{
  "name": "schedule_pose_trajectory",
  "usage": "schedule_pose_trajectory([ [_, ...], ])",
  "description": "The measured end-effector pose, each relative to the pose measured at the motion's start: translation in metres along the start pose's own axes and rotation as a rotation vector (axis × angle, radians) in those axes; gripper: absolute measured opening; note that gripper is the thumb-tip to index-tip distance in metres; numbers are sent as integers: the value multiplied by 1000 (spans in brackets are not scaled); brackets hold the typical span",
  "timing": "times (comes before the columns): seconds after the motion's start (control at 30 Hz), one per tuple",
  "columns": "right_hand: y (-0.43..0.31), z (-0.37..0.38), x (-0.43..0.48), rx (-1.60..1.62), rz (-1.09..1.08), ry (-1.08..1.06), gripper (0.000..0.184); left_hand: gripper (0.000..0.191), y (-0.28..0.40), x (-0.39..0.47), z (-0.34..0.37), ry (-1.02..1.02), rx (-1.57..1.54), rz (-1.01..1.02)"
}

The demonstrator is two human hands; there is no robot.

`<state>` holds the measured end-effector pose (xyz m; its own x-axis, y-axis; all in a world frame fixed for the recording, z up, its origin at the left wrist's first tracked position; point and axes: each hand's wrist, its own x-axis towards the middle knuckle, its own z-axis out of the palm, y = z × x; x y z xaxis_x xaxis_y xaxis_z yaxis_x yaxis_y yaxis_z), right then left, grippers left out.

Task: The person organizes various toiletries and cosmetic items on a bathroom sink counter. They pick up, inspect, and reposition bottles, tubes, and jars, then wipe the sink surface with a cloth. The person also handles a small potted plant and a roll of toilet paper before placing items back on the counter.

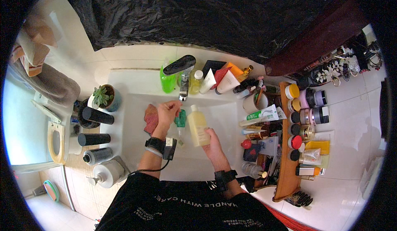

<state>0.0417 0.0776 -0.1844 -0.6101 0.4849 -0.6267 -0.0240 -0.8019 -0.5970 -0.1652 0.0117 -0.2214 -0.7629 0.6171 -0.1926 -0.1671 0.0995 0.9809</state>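
Note:
My right hand (213, 142) grips a pale yellow plastic bottle (198, 128) near its base, over the white sink basin (214, 166). The bottle has a whitish cap and leans slightly to the left. Just below the spout of the chrome faucet (183, 88), my left hand (167, 114) has its fingers curled together; whether something small is pinched in them cannot be seen. A green translucent bottle (180, 119) lies in the basin between my hands. Left of my left wrist is a crumpled reddish-brown cloth (151, 117).
Behind the basin stand a green liquid bottle (167, 82), a yellow bottle (196, 82) and several tubes (228, 82). Black cylinders (94, 139), a pump bottle (108, 172) and a potted succulent (105, 97) line the left rim. A wooden shelf (283, 156) of cosmetics borders the right.

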Motion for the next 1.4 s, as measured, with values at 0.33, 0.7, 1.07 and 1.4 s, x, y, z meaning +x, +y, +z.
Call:
schedule_pose_trajectory([
  [0.33, -12, 6, -14, 4, -8, 18, 30, 13, 19, -67, -20, -369, 257, -212],
  [0.7, -10, 15, -28, -49, -111, -194, 31, 37, 19, -108, -45, -379, 1033, 84],
  [1.07, -6, 29, -40, -142, -169, -290, 35, 42, -9, -101, -51, 119, 646, 284],
  [1.4, 5, 2, -35, -232, -98, -187, 39, 37, -89, -61, -63, 485, 870, -52],
])
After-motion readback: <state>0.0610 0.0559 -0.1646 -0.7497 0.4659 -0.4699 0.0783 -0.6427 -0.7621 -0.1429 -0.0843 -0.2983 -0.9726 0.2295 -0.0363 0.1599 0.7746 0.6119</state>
